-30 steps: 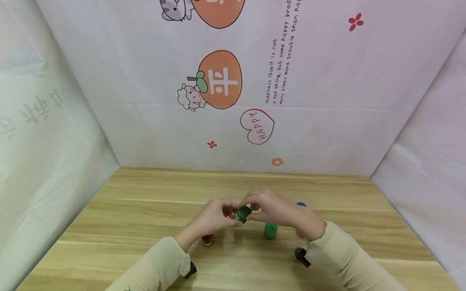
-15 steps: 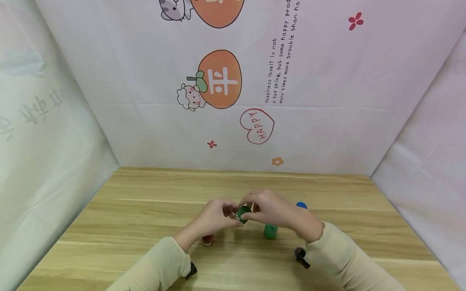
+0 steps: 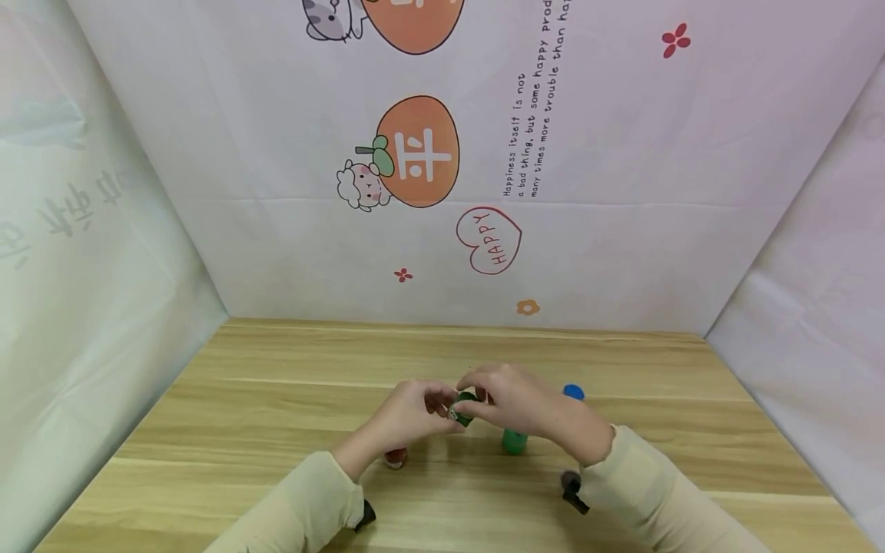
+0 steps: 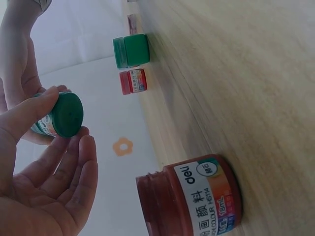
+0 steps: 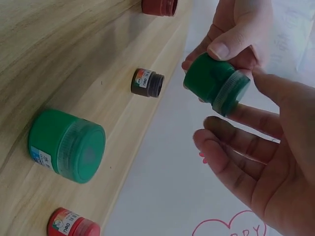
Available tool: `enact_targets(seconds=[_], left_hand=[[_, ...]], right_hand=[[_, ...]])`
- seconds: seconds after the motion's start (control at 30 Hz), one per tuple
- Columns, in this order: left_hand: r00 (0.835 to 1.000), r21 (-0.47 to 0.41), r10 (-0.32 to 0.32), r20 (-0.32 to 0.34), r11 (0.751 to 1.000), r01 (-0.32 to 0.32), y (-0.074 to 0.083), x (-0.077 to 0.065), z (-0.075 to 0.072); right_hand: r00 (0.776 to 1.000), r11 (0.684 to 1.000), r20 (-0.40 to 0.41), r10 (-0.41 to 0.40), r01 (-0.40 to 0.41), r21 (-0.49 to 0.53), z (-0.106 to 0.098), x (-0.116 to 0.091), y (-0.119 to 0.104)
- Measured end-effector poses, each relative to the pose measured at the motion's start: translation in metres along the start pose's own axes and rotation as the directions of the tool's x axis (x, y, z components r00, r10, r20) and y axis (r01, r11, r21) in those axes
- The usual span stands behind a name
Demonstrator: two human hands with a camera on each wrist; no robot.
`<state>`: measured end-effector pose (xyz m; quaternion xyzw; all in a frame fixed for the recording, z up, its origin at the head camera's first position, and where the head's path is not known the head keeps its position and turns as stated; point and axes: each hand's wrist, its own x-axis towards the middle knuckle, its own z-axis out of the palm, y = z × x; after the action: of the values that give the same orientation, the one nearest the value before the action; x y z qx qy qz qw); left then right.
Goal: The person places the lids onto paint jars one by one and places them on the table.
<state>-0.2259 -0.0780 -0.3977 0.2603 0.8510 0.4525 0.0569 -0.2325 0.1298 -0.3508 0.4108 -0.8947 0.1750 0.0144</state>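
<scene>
Both hands meet above the table at a small dark green paint jar point(image 3: 465, 411). My left hand point(image 3: 408, 418) grips the jar's body between thumb and fingers. On the lid end, my right hand point(image 3: 518, 403) pinches the ribbed green lid point(image 5: 232, 93) with thumb and index finger, while its other fingers stay bent away. The left wrist view shows the jar's round base point(image 4: 68, 114) tipped sideways toward that camera. In the head view, fingers hide much of the jar. Whether the lid is loose, I cannot tell.
A lighter green jar point(image 3: 515, 441) stands below my right hand. A reddish-brown jar point(image 4: 197, 196) is near my left wrist. Farther off are a red jar point(image 4: 135, 81), a dark brown jar point(image 5: 146, 83) and a blue-topped thing point(image 3: 573, 392). A printed white sheet point(image 3: 608, 192) backs the table.
My right thumb has shifted left across the lid end of the green jar, and the right wrist has turned slightly, showing more of the blue top. My left hand stays nearly still.
</scene>
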Motion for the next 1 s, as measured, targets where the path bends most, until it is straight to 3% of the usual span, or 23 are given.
enact_targets(seconds=[0.17,0.3,0.47,0.63,0.83,1.0], left_hand=[[1.0,0.0,-0.019,-0.004,1.0,0.019,0.0007,-0.0006,-0.0012],[1.0,-0.013,-0.015,0.001,1.0,0.015,0.0016,-0.0001,-0.0013],[1.0,-0.02,-0.012,0.01,1.0,0.012,0.0013,0.0007,0.0002],[1.0,0.006,-0.007,0.009,1.0,0.007,0.0003,0.0004,0.0017],[1.0,-0.002,-0.016,0.0,1.0,0.016,-0.0001,0.0001,0.0019],[1.0,-0.015,-0.028,-0.01,1.0,0.027,0.0001,-0.0002,0.0015]], right_hand=[[0.993,0.991,-0.001,-0.115,0.115,0.063,-0.0055,-0.0041,0.0049],[0.967,0.963,-0.023,-0.255,0.256,0.081,-0.0086,-0.0052,0.0069],[0.941,0.934,-0.052,-0.336,0.339,0.108,-0.0083,-0.0047,0.0081],[0.949,0.938,-0.043,-0.313,0.316,0.139,-0.007,-0.0048,0.008],[0.981,0.961,0.006,-0.192,0.187,0.206,-0.0064,-0.0052,0.0055],[0.992,0.971,0.012,-0.122,0.117,0.21,-0.0054,-0.0045,0.004]])
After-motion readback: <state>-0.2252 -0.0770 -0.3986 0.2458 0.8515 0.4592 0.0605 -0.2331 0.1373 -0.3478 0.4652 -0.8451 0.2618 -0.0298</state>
